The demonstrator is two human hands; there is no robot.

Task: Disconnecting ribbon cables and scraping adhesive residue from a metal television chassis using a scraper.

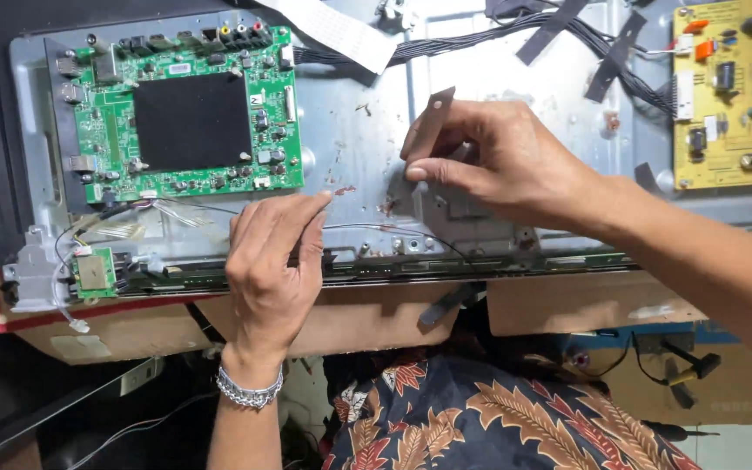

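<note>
1. Right hand (498, 161) pinching a dark tape strip (433, 122), its lower end on the grey panel (350, 130), upper end lifted.
2. Left hand (271, 261) flat, fingers together, pressing the panel near its lower edge, over a thin black wire (376, 228).
3. Bare metal between green board (184, 113) and strip.
4. Yellow board (733, 87) at right edge, well apart.

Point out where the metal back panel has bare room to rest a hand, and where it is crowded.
Bare metal panel lies between the green circuit board and the right hand, above the left hand. Another bare patch sits above the right hand, under the black cable bundle. It is crowded by the yellow board.
</note>
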